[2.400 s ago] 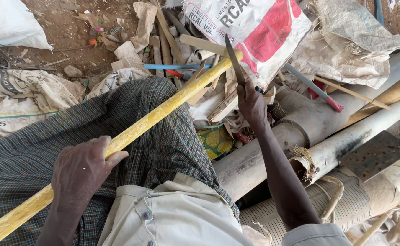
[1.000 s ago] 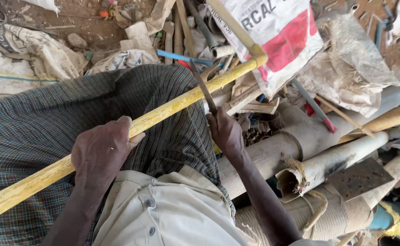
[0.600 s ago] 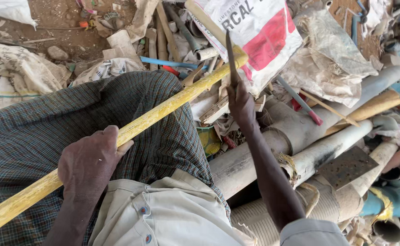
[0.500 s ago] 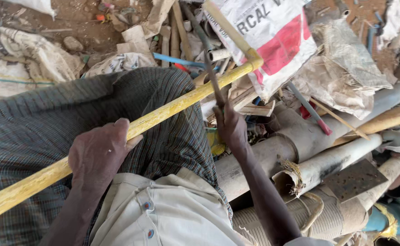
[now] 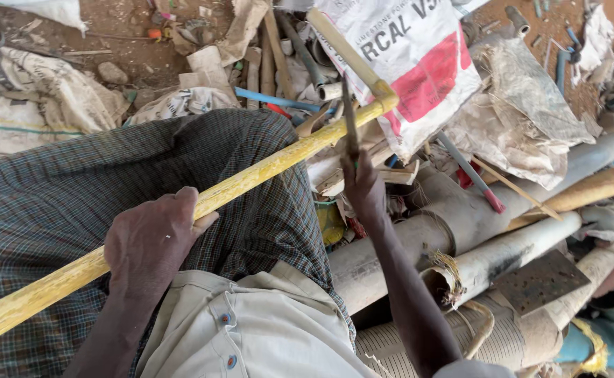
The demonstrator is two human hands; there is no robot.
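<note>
Yellow pipe [image 5: 265, 166] clamped by left hand [image 5: 151, 241]; right hand [image 5: 364, 189] gripping blade [image 5: 349, 122], now raised upright.

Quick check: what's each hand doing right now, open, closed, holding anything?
Left hand: closed around the yellow pole lying across the lap.
Right hand: closed on a thin dark blade-like tool, held up against the pole.

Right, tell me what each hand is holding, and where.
Left hand grips the yellow stick near its middle, across the lap. Right hand holds a thin blade by its lower end.
</note>
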